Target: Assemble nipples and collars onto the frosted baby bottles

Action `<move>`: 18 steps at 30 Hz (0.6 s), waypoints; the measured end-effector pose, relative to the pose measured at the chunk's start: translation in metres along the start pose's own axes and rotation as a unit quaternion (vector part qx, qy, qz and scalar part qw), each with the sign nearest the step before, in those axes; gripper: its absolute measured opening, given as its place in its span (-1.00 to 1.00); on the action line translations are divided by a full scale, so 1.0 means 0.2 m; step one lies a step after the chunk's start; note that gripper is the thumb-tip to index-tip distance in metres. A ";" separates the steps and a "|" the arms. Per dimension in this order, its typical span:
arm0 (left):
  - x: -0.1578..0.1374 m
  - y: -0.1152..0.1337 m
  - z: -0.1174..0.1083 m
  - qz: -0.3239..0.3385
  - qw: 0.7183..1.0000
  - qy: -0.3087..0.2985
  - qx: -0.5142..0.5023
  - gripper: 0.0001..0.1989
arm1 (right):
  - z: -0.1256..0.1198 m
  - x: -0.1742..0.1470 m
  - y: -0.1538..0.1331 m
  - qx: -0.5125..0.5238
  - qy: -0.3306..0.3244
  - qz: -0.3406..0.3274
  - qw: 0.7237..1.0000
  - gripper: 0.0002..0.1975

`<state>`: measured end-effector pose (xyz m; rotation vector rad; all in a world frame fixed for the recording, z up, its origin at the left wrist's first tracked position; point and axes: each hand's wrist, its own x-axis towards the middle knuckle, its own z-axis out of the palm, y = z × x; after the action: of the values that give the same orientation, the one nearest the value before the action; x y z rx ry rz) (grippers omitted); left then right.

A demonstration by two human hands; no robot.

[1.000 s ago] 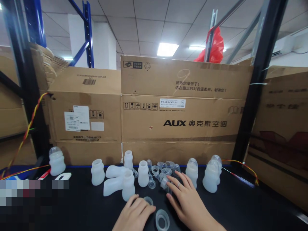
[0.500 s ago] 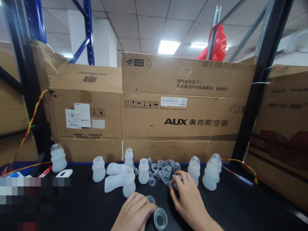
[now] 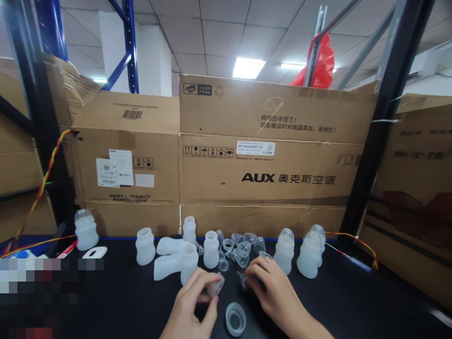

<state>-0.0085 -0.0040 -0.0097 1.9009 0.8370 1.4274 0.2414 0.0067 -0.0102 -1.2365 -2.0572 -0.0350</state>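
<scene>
My left hand [image 3: 192, 301] is closed, its thumb and fingertips pinching a translucent bottle collar ring [image 3: 216, 285] tilted above the black table. Facing it, my right hand [image 3: 277, 294] grips a small clear silicone bottle teat [image 3: 243, 279], partly hidden by the fingers. Between the hands, a second collar ring [image 3: 230, 325] lies on the table, its opening facing up. Just behind my right hand is a clear dome cap [image 3: 264, 254], partly covered. Beyond lie loose clear caps and teats [image 3: 241, 257] in a cluster.
Open white baby bottles [image 3: 211, 250] stand left of the cluster, with two lying on their sides [image 3: 165, 267]. Capped bottles [image 3: 284, 252] stand at right, another capped bottle [image 3: 85, 230] at far left. A cardboard wall [image 3: 261, 188] closes the back. A screwdriver [image 3: 353, 263] lies at right.
My left hand has lifted one collar ring off the table and turned it. My right hand has drawn back left from the loose parts with a teat in its fingers.
</scene>
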 end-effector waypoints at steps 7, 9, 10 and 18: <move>0.04 0.09 -0.02 -0.288 0.890 -0.028 -0.353 -0.45 | 0.01 -0.02 -0.16 0.312 0.015 0.145 0.939 -0.71; 0.05 0.10 -0.03 -0.338 0.844 -0.034 -0.415 -0.45 | 0.02 -0.03 -0.18 0.374 0.014 0.171 0.911 -0.64; 0.05 0.10 -0.03 -0.344 0.835 -0.034 -0.428 -0.47 | 0.02 -0.03 -0.19 0.399 0.009 0.178 0.900 -0.61; 0.01 0.08 0.04 -0.371 0.853 -0.013 -0.367 -0.48 | 0.01 -0.05 -0.29 0.383 0.004 0.162 0.910 -0.64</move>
<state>0.0012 -0.0130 0.0018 0.8604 0.7365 0.9981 0.1976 -0.0318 0.0004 -1.0265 -1.5657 0.8403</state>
